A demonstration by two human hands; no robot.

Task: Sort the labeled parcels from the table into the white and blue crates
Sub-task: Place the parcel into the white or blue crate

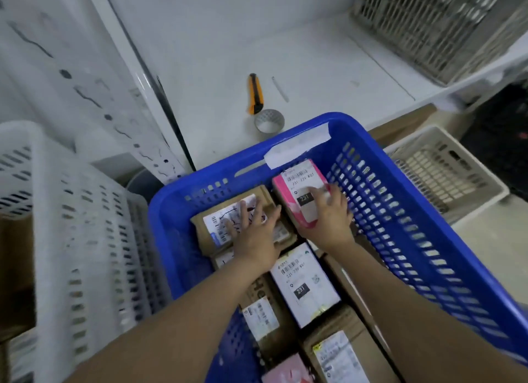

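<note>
Late stage, by the look of it. The blue crate [400, 211] already holds a good many labeled parcels, packed side by side. Right hand [328, 217] grips a pink parcel [297, 182] marked 231, tilted against the crate's far wall. Left hand [254, 234] lies flat, fingers straight, on a brown parcel [211, 222] inside the crate. What shows on the tabletop [314, 68] is a knife [255, 97] and tape roll [269, 120]. White crate [85, 225] on the left; contents hidden. Probably left: seating the pink one.
</note>
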